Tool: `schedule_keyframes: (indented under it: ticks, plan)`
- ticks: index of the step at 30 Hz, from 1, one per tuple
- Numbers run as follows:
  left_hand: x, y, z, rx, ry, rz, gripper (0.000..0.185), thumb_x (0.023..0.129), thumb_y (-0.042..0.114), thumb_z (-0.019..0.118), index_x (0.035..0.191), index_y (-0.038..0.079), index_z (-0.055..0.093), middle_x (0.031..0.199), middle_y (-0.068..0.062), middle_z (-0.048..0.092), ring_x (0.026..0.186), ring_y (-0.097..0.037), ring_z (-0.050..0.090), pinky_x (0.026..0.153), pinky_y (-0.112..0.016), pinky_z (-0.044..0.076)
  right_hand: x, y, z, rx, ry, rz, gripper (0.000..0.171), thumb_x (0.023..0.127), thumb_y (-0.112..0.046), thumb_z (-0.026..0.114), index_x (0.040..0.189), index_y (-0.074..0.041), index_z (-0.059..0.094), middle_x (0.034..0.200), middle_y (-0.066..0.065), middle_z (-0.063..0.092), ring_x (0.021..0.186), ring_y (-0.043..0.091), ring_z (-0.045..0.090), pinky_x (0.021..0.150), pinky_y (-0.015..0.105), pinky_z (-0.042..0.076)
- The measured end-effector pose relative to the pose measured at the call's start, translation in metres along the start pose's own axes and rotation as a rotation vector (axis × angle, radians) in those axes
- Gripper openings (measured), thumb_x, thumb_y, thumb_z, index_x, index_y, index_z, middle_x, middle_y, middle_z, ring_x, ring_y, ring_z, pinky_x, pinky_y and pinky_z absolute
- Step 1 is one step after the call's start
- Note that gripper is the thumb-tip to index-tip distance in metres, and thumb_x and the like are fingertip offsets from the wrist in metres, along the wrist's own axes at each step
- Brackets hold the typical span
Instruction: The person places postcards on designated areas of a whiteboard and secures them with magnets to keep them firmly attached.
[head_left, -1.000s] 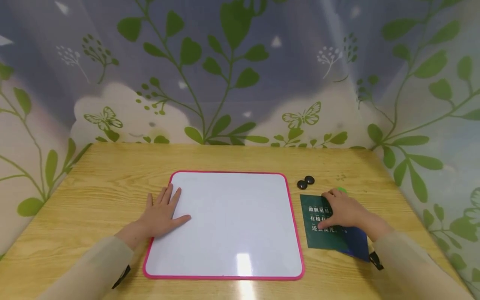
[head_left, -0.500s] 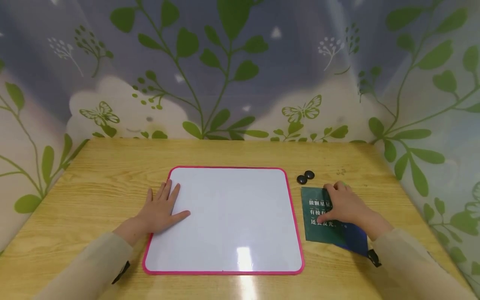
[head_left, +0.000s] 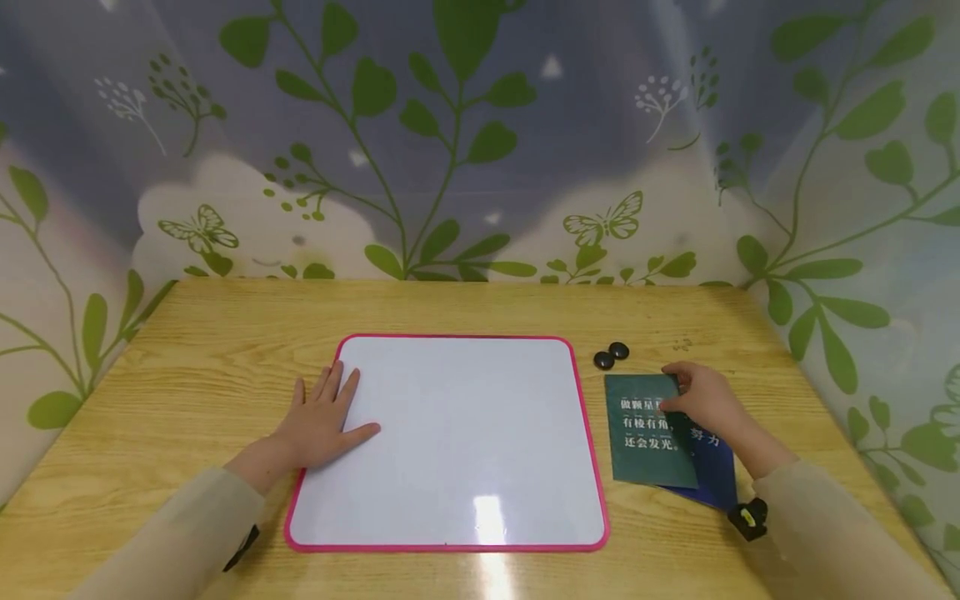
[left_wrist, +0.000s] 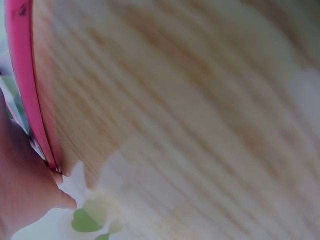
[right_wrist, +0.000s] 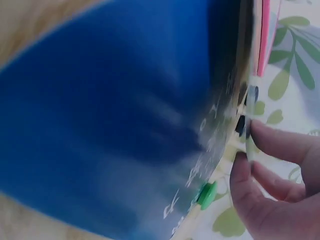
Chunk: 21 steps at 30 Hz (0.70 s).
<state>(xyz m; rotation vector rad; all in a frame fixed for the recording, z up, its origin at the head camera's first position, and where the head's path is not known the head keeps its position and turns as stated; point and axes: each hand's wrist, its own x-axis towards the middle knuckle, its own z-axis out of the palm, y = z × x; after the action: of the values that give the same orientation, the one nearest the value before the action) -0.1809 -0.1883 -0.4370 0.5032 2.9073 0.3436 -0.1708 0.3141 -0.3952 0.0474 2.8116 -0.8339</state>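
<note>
The green card (head_left: 647,465) is pinched by the right hand (head_left: 708,402), to whose left it is held, near 2 black discs (head_left: 603,360); the whiteboard (head_left: 465,433) is touched by the left hand (head_left: 318,429), fingers spread.

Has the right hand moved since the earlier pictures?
Yes: in the head view, the right hand has shifted slightly to the right, farther from the whiteboard.

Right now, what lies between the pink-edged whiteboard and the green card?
In the head view, only a bare strip of wooden table separates the whiteboard from the green card. The two black discs lie beyond the card's far edge.
</note>
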Motion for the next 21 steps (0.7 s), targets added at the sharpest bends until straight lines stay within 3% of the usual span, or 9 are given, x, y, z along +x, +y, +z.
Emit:
schedule_keyframes:
  ticks: [3, 5, 10, 15, 21]
  plan:
    - [0.001, -0.001, 0.001, 0.002, -0.004, -0.001, 0.092, 0.087, 0.06, 0.049, 0.148, -0.002, 0.018, 0.154, -0.029, 0.007, 0.141, -0.048, 0.006, 0.106, -0.07, -0.001, 0.0, 0.006, -0.004, 0.088, 0.015, -0.011, 0.048, 0.085, -0.003, 0.063, 0.126, 0.014, 0.047, 0.118, 0.038, 0.05, 0.097, 0.042, 0.057, 0.073, 0.041, 0.053]
    - [0.001, -0.001, 0.0, 0.001, -0.001, 0.001, 0.092, 0.087, 0.06, 0.049, 0.147, -0.002, 0.019, 0.153, -0.029, 0.007, 0.141, -0.048, 0.007, 0.106, -0.069, 0.0, 0.001, 0.01, -0.006, 0.17, 0.0, -0.012, 0.044, 0.087, -0.001, 0.06, 0.126, 0.016, 0.046, 0.111, 0.036, 0.052, 0.087, 0.03, 0.062, 0.069, 0.035, 0.054]
    - [0.0, 0.001, -0.002, -0.001, 0.003, -0.001, 0.091, 0.087, 0.06, 0.05, 0.147, -0.002, 0.02, 0.153, -0.03, 0.009, 0.141, -0.048, 0.008, 0.106, -0.069, 0.0, 0.003, 0.018, -0.013, 0.34, -0.085, 0.019, 0.045, 0.092, 0.0, 0.053, 0.132, 0.016, 0.04, 0.1, 0.016, 0.051, 0.075, 0.002, 0.058, 0.068, 0.026, 0.054]
    - [-0.001, 0.002, -0.003, 0.01, 0.005, -0.001, 0.091, 0.087, 0.06, 0.049, 0.147, -0.002, 0.02, 0.153, -0.03, 0.01, 0.14, -0.048, 0.009, 0.106, -0.07, 0.001, 0.004, 0.021, -0.017, 0.401, -0.138, 0.027, 0.047, 0.094, -0.002, 0.049, 0.135, 0.016, 0.035, 0.099, 0.009, 0.05, 0.076, -0.001, 0.058, 0.069, 0.025, 0.053]
    - [-0.001, 0.002, -0.003, 0.013, 0.003, 0.0, 0.09, 0.087, 0.058, 0.05, 0.147, -0.002, 0.02, 0.153, -0.03, 0.009, 0.14, -0.048, 0.009, 0.106, -0.069, 0.001, 0.004, 0.017, -0.017, 0.424, -0.165, 0.024, 0.048, 0.095, -0.002, 0.048, 0.137, 0.015, 0.033, 0.107, 0.015, 0.047, 0.077, -0.002, 0.057, 0.071, 0.023, 0.053]
